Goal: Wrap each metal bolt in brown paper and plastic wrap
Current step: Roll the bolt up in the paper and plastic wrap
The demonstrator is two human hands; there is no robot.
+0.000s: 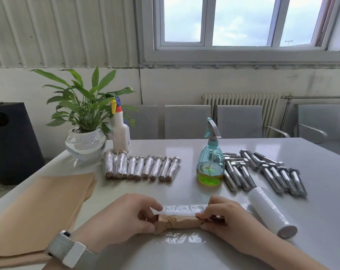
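The left hand [124,217] and right hand [226,219] each pinched one end of the paper-wrapped bolt [179,222], lying on plastic wrap [182,237] on the table [184,188] — probably heavy, rigid, best gripped at the ends — the film clingy and flimsy.

Two spray bottles [210,162], one plant [85,102]

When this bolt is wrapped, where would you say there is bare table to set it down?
Likely the bare grey table between the row of plastic-wrapped bolts and both hands, or its far right corner. It is crowded around the teal spray bottle, bare steel bolts and white wrap roll; brown paper sheets fill the left.
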